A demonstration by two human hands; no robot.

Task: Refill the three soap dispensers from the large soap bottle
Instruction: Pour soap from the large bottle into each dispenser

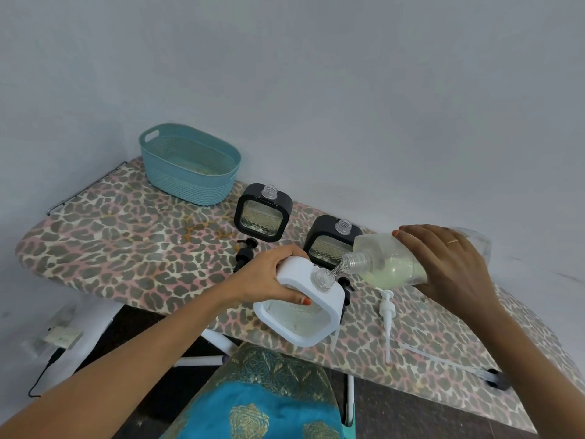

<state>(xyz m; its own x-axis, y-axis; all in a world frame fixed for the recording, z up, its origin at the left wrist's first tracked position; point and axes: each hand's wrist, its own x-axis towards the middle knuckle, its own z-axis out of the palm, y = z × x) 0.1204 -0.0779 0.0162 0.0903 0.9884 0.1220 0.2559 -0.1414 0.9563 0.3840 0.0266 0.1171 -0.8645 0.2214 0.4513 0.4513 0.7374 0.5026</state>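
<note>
My left hand (pixel 271 278) grips a white square soap dispenser (pixel 305 315), tilted at the board's near edge, its open neck up. My right hand (pixel 443 258) holds the large clear soap bottle (pixel 389 259) tipped on its side, pale yellow soap inside. A thin stream runs from the bottle's mouth into the white dispenser's neck. Two black dispensers stand uncapped behind: one (pixel 262 213) at centre, the other (pixel 329 245) partly hidden by the bottle.
A teal plastic basket (pixel 190 163) sits at the back left of the leopard-print ironing board (pixel 126 248). Black pump heads (pixel 245 250) lie near the dispensers, and a white pump (pixel 386 307) with a long tube lies to the right. A wall stands close behind.
</note>
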